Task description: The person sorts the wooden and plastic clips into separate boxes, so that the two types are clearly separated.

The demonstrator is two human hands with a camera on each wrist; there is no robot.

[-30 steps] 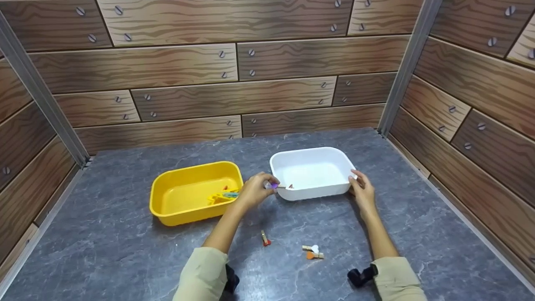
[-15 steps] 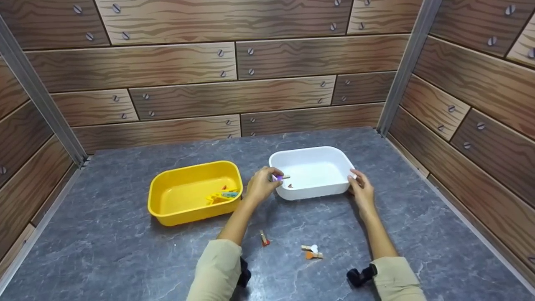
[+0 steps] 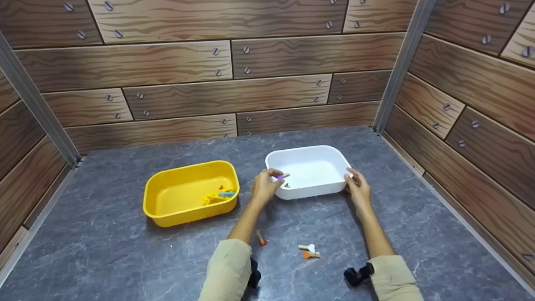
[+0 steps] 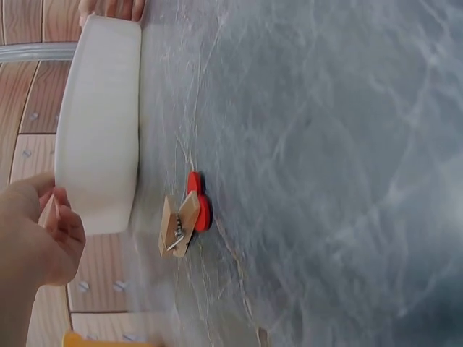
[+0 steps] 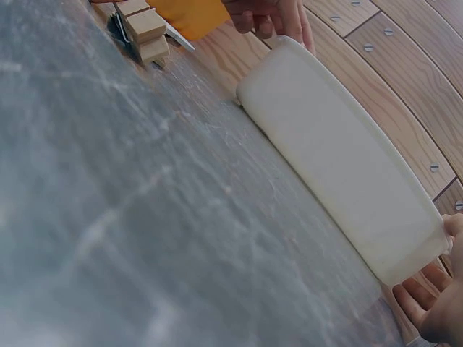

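Note:
My left hand (image 3: pixel 264 187) reaches over the left rim of the white plastic bin (image 3: pixel 311 192), pinching a clothespin (image 3: pixel 286 175) with a purple decoration between thumb and fingers. The clothespin's wooden end points inward over the bin. At the opposite end, my right hand (image 3: pixel 358 190) grips the right rim, thumb on the near side. A small reddish-brown piece (image 3: pixel 286 185) shows inside the bin near its front left corner. In front lies a wooden clothespin with a red decoration (image 4: pixel 200 202), close below my left forearm in the head view.
A yellow bin (image 3: pixel 192 216) stands to the left, holding several yellow, teal and red clothespins (image 3: pixel 217 196) at its right end. Two clothespins, one with a white heart (image 3: pixel 311 247) and one with orange (image 3: pixel 306 254), lie nearer on the grey marbled table. Wood-print walls (image 3: pixel 179 100) surround it.
My left hand has moved right, carrying the purple-decorated clothespin from outside the white bin's left rim to over its inside. The right hand keeps its grip on the rim.

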